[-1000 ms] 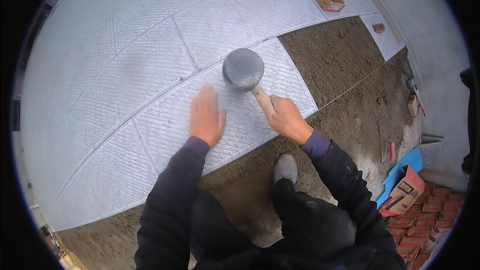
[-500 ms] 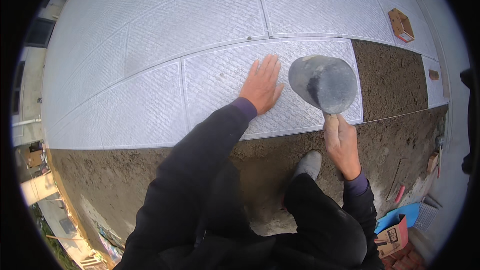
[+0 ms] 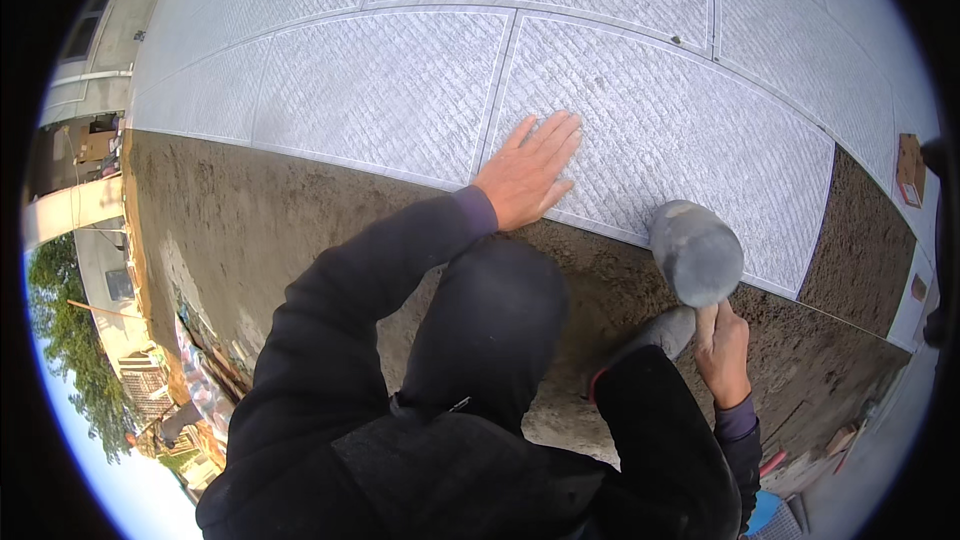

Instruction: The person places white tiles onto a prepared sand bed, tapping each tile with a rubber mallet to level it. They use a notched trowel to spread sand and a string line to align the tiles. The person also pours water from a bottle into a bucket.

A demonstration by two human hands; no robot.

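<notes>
My left hand lies palm down with its fingers stretched out on a light grey, ribbed paving slab, close to that slab's left front corner and the joint there. In my right hand is a rubber mallet, gripped by its handle just below the head. The big grey head overlaps the slab's front edge in the picture; whether it touches the stone cannot be told. Most of the handle is hidden in the fist.
Laid slabs continue to the left and behind. Rough brown mortar fills a gap at the right, and a mortar bed runs along the front. My shoe stands on it. A cardboard box sits at the far right.
The view has swung to the left and tilted. My left hand has shifted toward the slab's left front corner. The mallet has come from over the slab's right part to its front edge.
</notes>
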